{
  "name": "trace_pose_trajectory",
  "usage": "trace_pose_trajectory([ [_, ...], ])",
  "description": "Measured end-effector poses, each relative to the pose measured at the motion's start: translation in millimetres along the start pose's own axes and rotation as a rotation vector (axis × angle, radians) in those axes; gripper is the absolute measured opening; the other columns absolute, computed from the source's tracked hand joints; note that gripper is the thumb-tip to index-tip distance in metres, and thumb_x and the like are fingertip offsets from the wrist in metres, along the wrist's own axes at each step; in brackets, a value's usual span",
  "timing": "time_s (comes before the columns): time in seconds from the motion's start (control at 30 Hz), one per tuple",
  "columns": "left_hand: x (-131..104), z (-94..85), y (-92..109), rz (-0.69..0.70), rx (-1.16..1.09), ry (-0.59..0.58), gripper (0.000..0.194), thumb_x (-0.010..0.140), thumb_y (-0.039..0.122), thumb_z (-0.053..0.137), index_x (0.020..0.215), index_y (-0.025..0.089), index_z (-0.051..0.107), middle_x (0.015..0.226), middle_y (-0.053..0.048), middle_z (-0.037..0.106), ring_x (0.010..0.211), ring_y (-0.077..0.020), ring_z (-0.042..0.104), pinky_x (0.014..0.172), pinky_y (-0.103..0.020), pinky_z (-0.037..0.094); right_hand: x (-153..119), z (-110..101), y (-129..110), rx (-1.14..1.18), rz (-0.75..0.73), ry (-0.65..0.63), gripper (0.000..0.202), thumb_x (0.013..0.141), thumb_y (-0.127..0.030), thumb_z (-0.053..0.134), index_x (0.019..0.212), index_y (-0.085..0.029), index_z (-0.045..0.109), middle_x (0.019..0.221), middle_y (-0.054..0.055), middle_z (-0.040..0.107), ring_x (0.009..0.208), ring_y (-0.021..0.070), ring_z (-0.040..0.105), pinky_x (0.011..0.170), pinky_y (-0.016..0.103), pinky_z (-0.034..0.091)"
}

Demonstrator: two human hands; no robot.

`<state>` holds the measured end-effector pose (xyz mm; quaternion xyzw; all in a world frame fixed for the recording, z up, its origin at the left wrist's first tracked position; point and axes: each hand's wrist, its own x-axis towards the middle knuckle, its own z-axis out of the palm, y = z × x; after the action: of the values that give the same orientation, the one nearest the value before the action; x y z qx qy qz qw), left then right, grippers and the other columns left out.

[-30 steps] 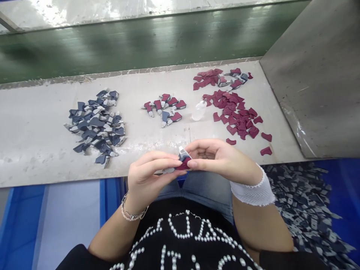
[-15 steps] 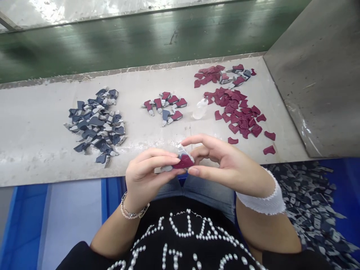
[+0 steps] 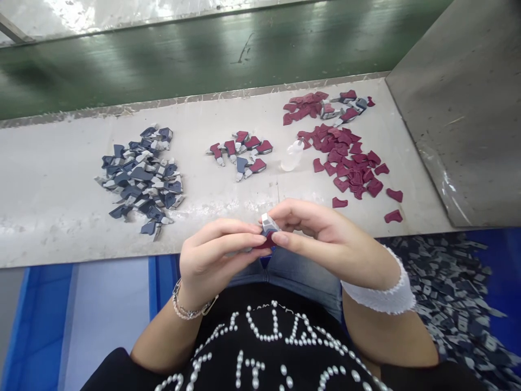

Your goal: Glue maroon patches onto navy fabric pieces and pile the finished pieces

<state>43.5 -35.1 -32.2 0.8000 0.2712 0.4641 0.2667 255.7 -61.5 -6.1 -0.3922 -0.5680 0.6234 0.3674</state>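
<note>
Between my two hands, above the front edge of the table, is a small grey and dark-blue plastic part with a maroon plate (image 3: 267, 239) on it. My left hand (image 3: 220, 252) pinches it from the left, fingers over the top and thumb below. From the other side my right hand (image 3: 313, 231) grips the part, its thumb pressed on the maroon face. Fingers hide much of the part. Beyond the hands lies a small group of like parts with maroon plates (image 3: 252, 142). A small translucent white bottle (image 3: 292, 156) stands right of that group.
On the left is a heap of blue-grey parts (image 3: 142, 174). Loose maroon plates (image 3: 345, 157) spread over the right, with several more parts behind. A metal panel (image 3: 456, 119) bounds the right side. Below the table, a blue bin (image 3: 500, 271) holds many grey parts.
My right hand has closed in on the part, its thumb now over the maroon plate and its fingers behind. The part has turned a little, showing less maroon.
</note>
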Motion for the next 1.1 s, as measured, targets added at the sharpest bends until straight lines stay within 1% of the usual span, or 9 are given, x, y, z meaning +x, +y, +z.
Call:
trace_pose_trajectory([
  [0.17,-2.0,-1.2,-0.3,0.009,-0.006,-0.005,0.035,0.075,0.013,0.082,0.106,0.026,0.073,0.098,-0.001,0.074,0.083,-0.0159,0.073,0.077,-0.029,0.066,-0.7,6.6,-1.1,-0.112,-0.015,0.063,0.010,0.100,-0.031,0.055,0.103,-0.022,0.059,0.100,0.003,0.066,0.092,0.0196,0.063,0.086,0.033,0.052],
  [0.4,-4.0,-0.6,2.7,0.056,0.066,0.002,0.038,0.075,0.008,0.081,0.108,0.024,0.072,0.103,-0.002,0.074,0.087,-0.0160,0.073,0.082,-0.029,0.065,-1.5,14.5,-3.6,-0.240,-0.043,0.104,0.011,0.103,-0.027,0.048,0.103,-0.023,0.058,0.092,0.000,0.063,0.087,0.0170,0.059,0.078,0.030,0.048],
  [0.47,-4.4,0.7,2.7,0.039,0.043,0.004,0.039,0.073,0.006,0.082,0.106,0.023,0.072,0.103,-0.002,0.074,0.087,-0.0156,0.072,0.082,-0.028,0.064,-1.3,16.3,-3.6,-0.270,-0.033,0.120,0.013,0.104,-0.029,0.046,0.102,-0.023,0.058,0.090,0.000,0.061,0.085,0.0165,0.059,0.076,0.030,0.047],
  [0.53,-5.2,2.0,2.7,-0.085,-0.044,0.006,0.039,0.073,0.006,0.082,0.106,0.023,0.072,0.102,-0.002,0.073,0.089,-0.0157,0.071,0.081,-0.028,0.064,-1.6,17.8,-3.8,-0.319,-0.029,0.137,0.013,0.104,-0.030,0.046,0.102,-0.023,0.057,0.089,-0.001,0.061,0.083,0.0160,0.058,0.074,0.029,0.047],
  [0.63,-7.3,1.7,3.5,-0.360,-0.155,-0.004,0.041,0.076,0.010,0.080,0.112,0.025,0.067,0.104,-0.002,0.072,0.092,-0.0164,0.071,0.082,-0.028,0.064,-4.0,19.4,-4.5,-0.418,-0.073,0.148,0.009,0.102,-0.024,0.050,0.109,-0.024,0.056,0.099,-0.001,0.064,0.091,0.0151,0.059,0.080,0.027,0.047],
  [0.7,-7.6,-0.6,5.2,-0.437,-0.127,-0.048,0.042,0.078,0.013,0.079,0.115,0.025,0.065,0.104,-0.003,0.072,0.091,-0.0162,0.071,0.084,-0.029,0.063,-6.4,20.6,-4.9,-0.495,-0.108,0.145,0.018,0.101,-0.017,0.050,0.116,-0.024,0.055,0.109,0.000,0.064,0.099,0.0150,0.058,0.085,0.027,0.046],
  [0.83,-2.0,-8.1,11.3,-0.370,0.034,-0.178,0.030,0.079,0.016,0.079,0.106,0.023,0.067,0.096,-0.001,0.073,0.086,-0.0143,0.069,0.078,-0.026,0.058,-11.0,24.3,-5.9,-0.622,-0.134,0.182,0.024,0.098,-0.012,0.052,0.119,-0.022,0.056,0.105,0.002,0.065,0.096,0.0168,0.059,0.082,0.030,0.047],
  [0.93,4.4,-11.9,15.0,-0.339,0.064,-0.266,0.023,0.082,0.016,0.076,0.102,0.023,0.068,0.093,0.001,0.072,0.084,-0.0129,0.067,0.076,-0.025,0.054,-14.4,26.3,-6.2,-0.678,-0.163,0.152,0.023,0.097,-0.009,0.050,0.116,-0.019,0.058,0.101,0.003,0.065,0.094,0.0193,0.058,0.081,0.033,0.047],
  [1.1,6.2,-12.8,15.7,-0.299,0.017,-0.303,0.014,0.081,0.018,0.078,0.088,0.018,0.065,0.078,0.001,0.068,0.070,-0.0112,0.062,0.063,-0.024,0.049,-19.7,21.5,-6.7,-0.696,-0.208,0.059,0.025,0.097,-0.005,0.046,0.114,-0.015,0.061,0.096,0.005,0.064,0.090,0.0204,0.057,0.076,0.035,0.047],
])
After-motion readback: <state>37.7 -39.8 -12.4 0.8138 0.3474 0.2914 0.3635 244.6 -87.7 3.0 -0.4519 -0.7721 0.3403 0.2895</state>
